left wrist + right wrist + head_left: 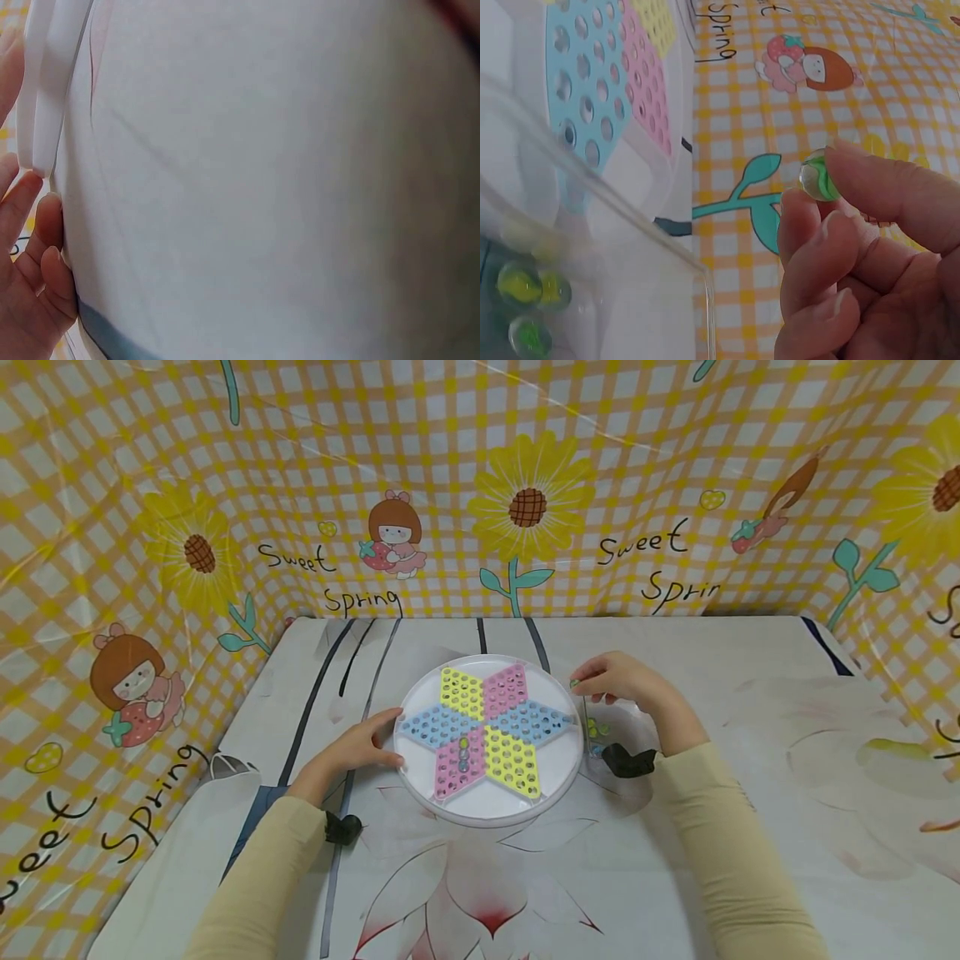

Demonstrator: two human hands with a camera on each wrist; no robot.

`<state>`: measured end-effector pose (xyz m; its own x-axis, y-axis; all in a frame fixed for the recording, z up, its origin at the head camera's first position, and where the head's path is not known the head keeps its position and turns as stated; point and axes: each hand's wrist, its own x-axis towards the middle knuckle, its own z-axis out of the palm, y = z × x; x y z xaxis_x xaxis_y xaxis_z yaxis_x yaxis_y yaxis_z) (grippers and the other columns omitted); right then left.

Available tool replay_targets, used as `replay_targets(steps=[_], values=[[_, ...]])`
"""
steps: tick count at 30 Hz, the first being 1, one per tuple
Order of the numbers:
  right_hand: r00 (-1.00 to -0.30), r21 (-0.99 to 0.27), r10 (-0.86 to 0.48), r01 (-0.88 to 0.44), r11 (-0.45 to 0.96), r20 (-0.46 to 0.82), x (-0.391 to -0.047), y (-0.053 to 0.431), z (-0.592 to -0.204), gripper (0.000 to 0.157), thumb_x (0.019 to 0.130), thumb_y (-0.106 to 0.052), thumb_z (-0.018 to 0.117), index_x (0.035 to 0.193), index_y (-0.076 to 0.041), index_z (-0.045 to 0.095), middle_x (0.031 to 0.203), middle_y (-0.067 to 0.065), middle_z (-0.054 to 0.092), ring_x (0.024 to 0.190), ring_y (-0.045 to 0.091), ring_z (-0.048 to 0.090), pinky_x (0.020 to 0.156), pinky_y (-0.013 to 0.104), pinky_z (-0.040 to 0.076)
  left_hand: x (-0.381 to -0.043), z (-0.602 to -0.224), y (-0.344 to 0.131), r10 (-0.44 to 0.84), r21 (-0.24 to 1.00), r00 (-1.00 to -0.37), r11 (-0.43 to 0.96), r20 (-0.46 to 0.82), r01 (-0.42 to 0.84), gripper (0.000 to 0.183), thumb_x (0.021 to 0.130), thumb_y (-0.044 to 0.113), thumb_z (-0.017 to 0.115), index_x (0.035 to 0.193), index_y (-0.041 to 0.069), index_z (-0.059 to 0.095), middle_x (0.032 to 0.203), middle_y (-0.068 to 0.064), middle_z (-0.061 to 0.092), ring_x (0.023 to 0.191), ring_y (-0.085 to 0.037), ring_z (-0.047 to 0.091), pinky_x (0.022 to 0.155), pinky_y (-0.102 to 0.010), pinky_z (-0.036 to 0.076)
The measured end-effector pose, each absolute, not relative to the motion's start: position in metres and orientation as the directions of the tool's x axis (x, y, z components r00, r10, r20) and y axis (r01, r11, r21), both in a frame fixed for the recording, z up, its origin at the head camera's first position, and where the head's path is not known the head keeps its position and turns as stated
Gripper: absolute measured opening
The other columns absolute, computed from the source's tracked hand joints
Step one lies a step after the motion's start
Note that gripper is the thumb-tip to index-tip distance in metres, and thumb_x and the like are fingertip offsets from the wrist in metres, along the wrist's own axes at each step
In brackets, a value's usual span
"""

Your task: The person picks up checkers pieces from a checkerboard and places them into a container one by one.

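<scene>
A round white Chinese checkers board (415,781) lies on the table, its star of holes coloured pink, yellow and blue. In its near pink point stands a short row of marbles (463,754), one of them yellowish. My left hand (358,745) rests with spread, relaxed fingers against the board's left rim, also seen at the edge of the left wrist view. Beyond the board's right side, my right hand (618,681) pinches a clear marble with a green swirl (819,177) between thumb and fingertip. Below that hand is a clear plastic box (709,300) holding yellow marbles (525,285) and a green marble (530,337).
The table (450,893) has a white cover with dark stripes and a flower print. A yellow checked cloth (450,460) hangs behind and at both sides. A grey and white item (232,768) lies at the table's left edge.
</scene>
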<state>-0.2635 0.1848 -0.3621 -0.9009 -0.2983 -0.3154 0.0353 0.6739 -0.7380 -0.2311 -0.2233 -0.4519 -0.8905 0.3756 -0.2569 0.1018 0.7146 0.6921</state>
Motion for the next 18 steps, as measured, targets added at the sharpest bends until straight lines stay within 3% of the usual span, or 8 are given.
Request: replay_targets(steps=[4,10,15,18], values=[[-0.908,-0.729,-0.266,0.062,0.681,-0.325,-0.263,0.195,-0.361,0.032,0.085,-0.019,0.062,0.109,0.001,0.059,0.086,0.010,0.059,0.074,0.020,0.050,0.068,0.032,0.043,-0.231,-0.453,-0.223,0.381,0.696,-0.889,0.710,-0.253,0.106,0.090,0.072,0.033,0.077,0.144,0.010,0.027,0.106,-0.011,0.047,0.074,-0.019,0.042,0.064,-0.030,0.036],[-0.915,-0.722,-0.249,0.063,0.689,-0.318,-0.261,0.209,-0.361,0.032,0.087,-0.019,0.060,0.110,0.003,0.058,0.087,0.010,0.059,0.075,0.022,0.051,0.064,0.029,0.043,-0.231,-0.453,-0.224,0.383,0.697,-0.890,0.709,-0.249,0.110,0.090,0.073,0.033,0.077,0.144,0.009,0.027,0.124,-0.014,0.043,0.075,-0.019,0.042,0.065,-0.030,0.036],[-0.915,-0.719,-0.249,0.063,0.692,-0.319,-0.258,0.219,-0.360,0.036,0.086,-0.022,0.061,0.112,0.003,0.057,0.083,0.004,0.057,0.074,0.020,0.050,0.063,0.029,0.042,-0.232,-0.453,-0.224,0.385,0.701,-0.889,0.704,-0.248,0.109,0.091,0.072,0.033,0.077,0.144,0.008,0.026,0.124,-0.015,0.042,0.075,-0.019,0.042,0.064,-0.029,0.036],[-0.914,-0.724,-0.255,0.057,0.687,-0.315,-0.258,0.227,-0.361,0.040,0.085,-0.026,0.063,0.112,0.003,0.058,0.088,0.007,0.059,0.074,0.018,0.050,0.064,0.029,0.042,-0.232,-0.453,-0.224,0.384,0.700,-0.889,0.706,-0.250,0.108,0.092,0.072,0.034,0.077,0.144,0.009,0.026,0.125,-0.015,0.042,0.075,-0.019,0.042,0.065,-0.029,0.036]])
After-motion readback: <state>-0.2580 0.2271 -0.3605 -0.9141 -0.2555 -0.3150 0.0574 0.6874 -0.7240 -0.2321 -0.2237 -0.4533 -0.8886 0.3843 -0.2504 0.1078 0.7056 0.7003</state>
